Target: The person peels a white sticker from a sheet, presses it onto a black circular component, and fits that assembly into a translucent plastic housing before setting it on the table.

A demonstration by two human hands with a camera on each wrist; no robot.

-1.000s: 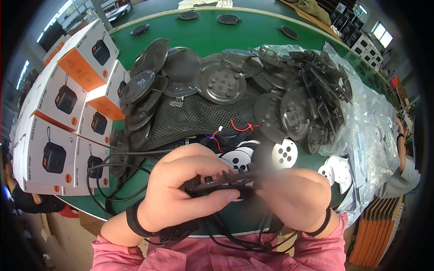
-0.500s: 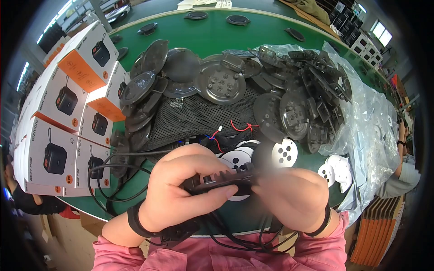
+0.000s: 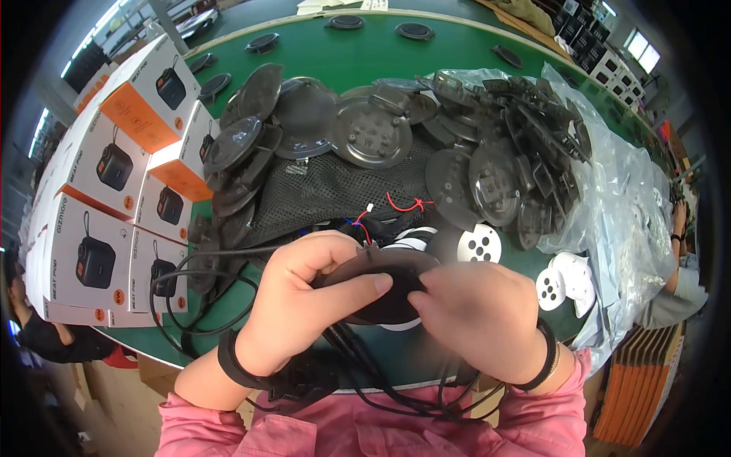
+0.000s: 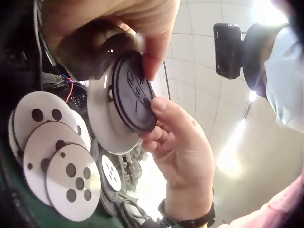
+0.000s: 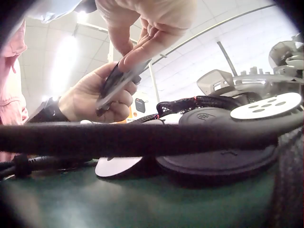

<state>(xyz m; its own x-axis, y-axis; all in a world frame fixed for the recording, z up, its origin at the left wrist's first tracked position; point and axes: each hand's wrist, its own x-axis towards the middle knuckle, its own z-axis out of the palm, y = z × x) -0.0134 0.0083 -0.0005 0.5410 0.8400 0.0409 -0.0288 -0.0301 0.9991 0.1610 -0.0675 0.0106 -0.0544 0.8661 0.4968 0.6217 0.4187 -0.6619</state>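
Note:
Held over the near edge of the green table is a dark translucent round plastic cover [image 4: 102, 118]. Against its flat face lies a smaller black ridged disc [image 4: 133, 95] with raised lettering. My left hand [image 3: 301, 293] grips the cover at its left side, thumb across the front of the black disc. From the other side, my right hand [image 3: 487, 320] pinches the rim of the black disc between thumb and fingers. Just beyond both hands are white round pads with black dots [image 3: 480, 245], stacked and partly hidden by the hands.
A heap of dark plastic covers [image 3: 373, 129] sits beyond the hands around a black mesh bag [image 3: 335, 190]. White-and-orange boxes [image 3: 91, 251] are stacked at left. Clear plastic wrap [image 3: 624, 190] lies at right. Black cables [image 3: 411, 400] loop along the near edge.
The cover has tipped from nearly edge-on until its flat face with the black disc shows to the head camera. Both hands still hold on. Round covers along the table's far side have shifted right.

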